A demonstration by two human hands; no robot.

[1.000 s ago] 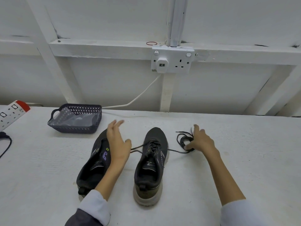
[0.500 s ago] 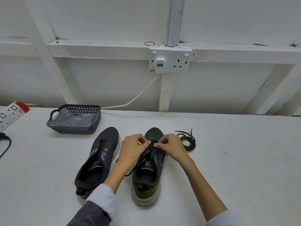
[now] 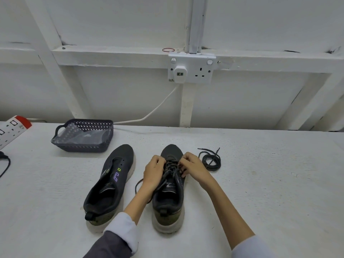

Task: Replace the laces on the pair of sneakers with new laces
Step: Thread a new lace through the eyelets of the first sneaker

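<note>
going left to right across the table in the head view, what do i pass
power strip → basket → unlaced sneaker → laced sneaker, with the left hand and right hand gripping its laces → loose coiled lace

White-painted wall [image 3: 111, 25] with diagonal braces and a horizontal beam [image 3: 111, 54]. Double socket [image 3: 191, 68] under a vertical conduit [image 3: 193, 23] - white plug [image 3: 180, 71] in its left outlet, cable [image 3: 158, 107] dropping to the white table [image 3: 279, 174]. Power strip [image 3: 13, 129] at the far left edge. Even, flat light.
</note>
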